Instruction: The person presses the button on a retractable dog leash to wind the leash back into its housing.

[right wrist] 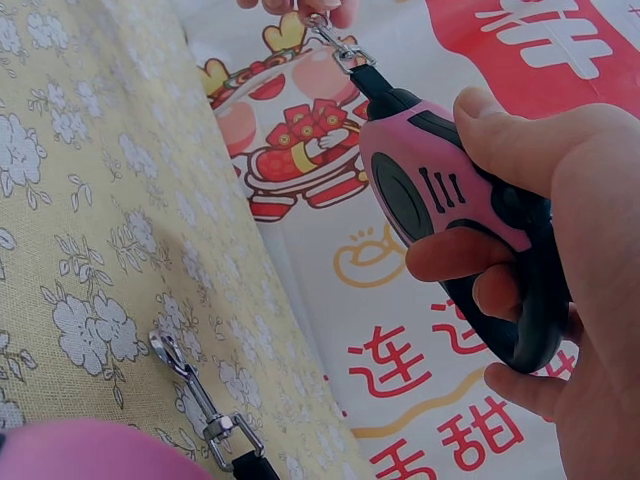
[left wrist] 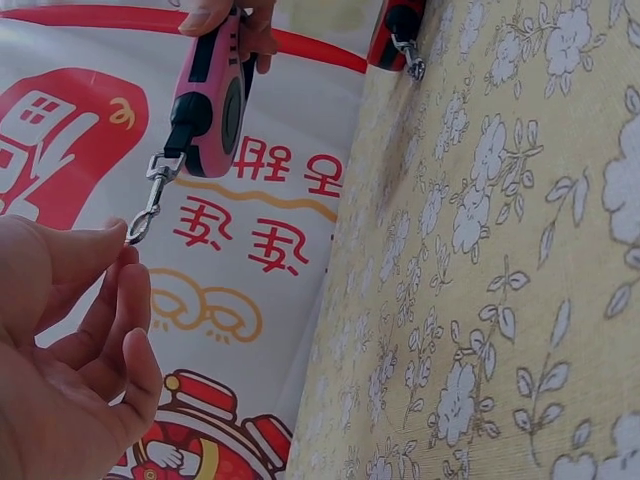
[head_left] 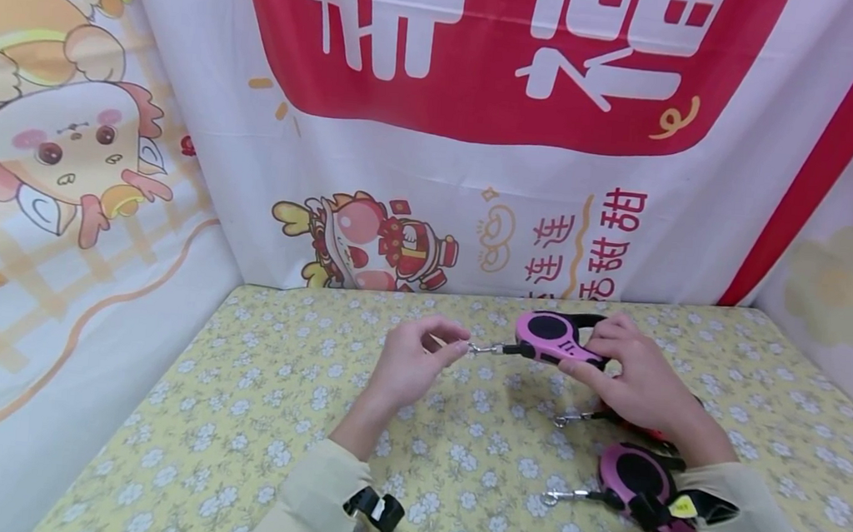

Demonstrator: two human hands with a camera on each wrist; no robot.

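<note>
A pink and black retractable dog leash [head_left: 546, 329] is held above the table by my right hand [head_left: 639, 375], its fingers curled through and round the black handle, as the right wrist view [right wrist: 600, 230] of that hand shows. My left hand [head_left: 415, 361] pinches the metal snap hook [head_left: 486, 348] at the leash's end between thumb and forefinger. In the left wrist view the hook [left wrist: 146, 212] hangs between the fingertips and the leash body [left wrist: 212, 105]. The strap out of the housing is short.
A second pink leash [head_left: 636, 474] lies on the flowered tablecloth [head_left: 234, 418] at the near right, its hook pointing left. Behind it lies a red leash [head_left: 657, 434], partly hidden by my right forearm. A printed cloth [head_left: 435, 158] hangs behind the table.
</note>
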